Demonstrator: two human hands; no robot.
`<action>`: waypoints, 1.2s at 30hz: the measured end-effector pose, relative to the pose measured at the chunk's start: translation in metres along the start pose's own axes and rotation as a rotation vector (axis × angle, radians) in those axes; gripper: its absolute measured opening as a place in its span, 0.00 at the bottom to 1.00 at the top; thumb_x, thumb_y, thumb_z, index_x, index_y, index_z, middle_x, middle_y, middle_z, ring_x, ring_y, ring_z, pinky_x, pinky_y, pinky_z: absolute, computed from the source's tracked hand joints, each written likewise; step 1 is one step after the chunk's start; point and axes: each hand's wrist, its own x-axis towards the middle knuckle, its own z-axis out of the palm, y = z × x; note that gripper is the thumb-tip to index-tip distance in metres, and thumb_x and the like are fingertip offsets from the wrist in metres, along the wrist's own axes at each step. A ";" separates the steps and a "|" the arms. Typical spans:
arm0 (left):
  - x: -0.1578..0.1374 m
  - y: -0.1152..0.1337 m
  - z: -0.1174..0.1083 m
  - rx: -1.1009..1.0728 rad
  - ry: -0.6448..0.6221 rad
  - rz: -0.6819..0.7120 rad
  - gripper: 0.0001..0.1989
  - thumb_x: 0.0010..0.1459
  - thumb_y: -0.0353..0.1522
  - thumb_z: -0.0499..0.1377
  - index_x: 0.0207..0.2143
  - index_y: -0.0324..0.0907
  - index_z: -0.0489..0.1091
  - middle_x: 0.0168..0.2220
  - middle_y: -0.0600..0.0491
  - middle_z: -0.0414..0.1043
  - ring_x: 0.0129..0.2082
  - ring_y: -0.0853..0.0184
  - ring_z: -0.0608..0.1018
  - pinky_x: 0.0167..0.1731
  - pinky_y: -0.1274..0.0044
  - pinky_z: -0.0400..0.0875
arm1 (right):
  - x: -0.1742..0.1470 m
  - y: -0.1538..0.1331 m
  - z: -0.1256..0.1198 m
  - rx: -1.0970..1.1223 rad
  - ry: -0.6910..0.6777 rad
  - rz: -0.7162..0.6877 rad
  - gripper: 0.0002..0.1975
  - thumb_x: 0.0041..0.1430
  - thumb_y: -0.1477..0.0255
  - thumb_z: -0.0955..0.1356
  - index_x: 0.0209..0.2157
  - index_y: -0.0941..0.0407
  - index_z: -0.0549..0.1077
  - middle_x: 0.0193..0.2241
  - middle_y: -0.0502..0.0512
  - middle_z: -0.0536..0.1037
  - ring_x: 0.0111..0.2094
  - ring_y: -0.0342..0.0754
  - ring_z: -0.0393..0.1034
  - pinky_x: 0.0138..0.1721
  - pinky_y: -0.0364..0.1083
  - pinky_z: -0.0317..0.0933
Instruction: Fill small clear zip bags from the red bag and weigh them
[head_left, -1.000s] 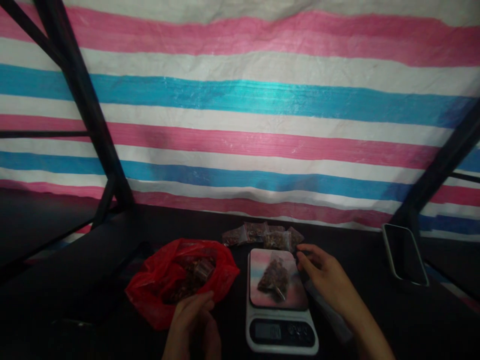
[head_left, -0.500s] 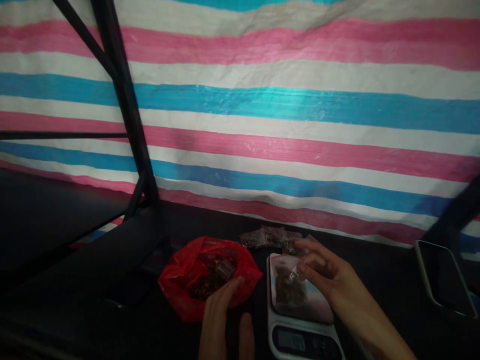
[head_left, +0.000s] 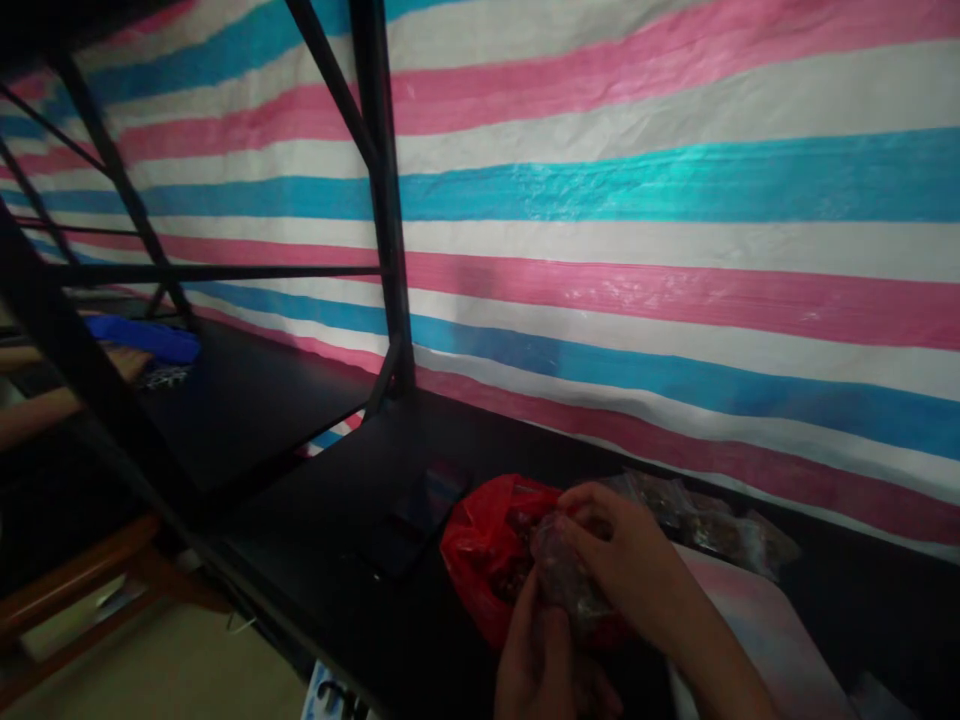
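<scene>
2 hands of yours are working on 1 clear plastic packet (head_left: 570, 575): your right hand (head_left: 611, 545) is pinching its upper end between thumb and fingers, while your left hand (head_left: 536, 655) is grasping it from below. You are keeping the packet over the red plastic bag (head_left: 476, 555), whose dark contents are showing; whether packet and bag are touching, you cannot tell. Several filled sachets (head_left: 697, 520) are lying beyond your right forearm, near the plate of the scale (head_left: 757, 625), which is sitting partly behind that forearm on the black desk (head_left: 427, 645). Behind everything, a striped sheet (head_left: 675, 240) is hanging. Far left, another person's hand (head_left: 129, 362) is resting near a blue item (head_left: 161, 342).
</scene>
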 end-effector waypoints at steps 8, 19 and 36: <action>0.002 0.026 -0.021 -0.057 0.020 -0.023 0.55 0.52 0.47 0.69 0.74 0.36 0.48 0.20 0.60 0.74 0.14 0.68 0.76 0.18 0.79 0.64 | 0.010 0.001 0.017 -0.033 -0.113 -0.020 0.07 0.56 0.69 0.68 0.31 0.53 0.79 0.29 0.53 0.84 0.33 0.52 0.78 0.35 0.48 0.66; 0.003 0.026 -0.036 -0.089 -0.086 -0.048 0.54 0.51 0.49 0.71 0.73 0.40 0.52 0.42 0.44 0.84 0.17 0.69 0.79 0.21 0.76 0.69 | 0.006 0.005 0.020 -0.051 -0.131 -0.031 0.09 0.51 0.64 0.68 0.30 0.52 0.79 0.27 0.53 0.82 0.31 0.53 0.76 0.34 0.49 0.65; 0.000 0.030 -0.023 0.551 0.112 0.708 0.24 0.68 0.38 0.54 0.64 0.48 0.71 0.62 0.44 0.75 0.60 0.55 0.79 0.56 0.66 0.77 | -0.017 0.013 -0.007 0.280 0.014 -0.119 0.15 0.55 0.59 0.71 0.41 0.52 0.75 0.29 0.51 0.82 0.33 0.52 0.79 0.36 0.47 0.68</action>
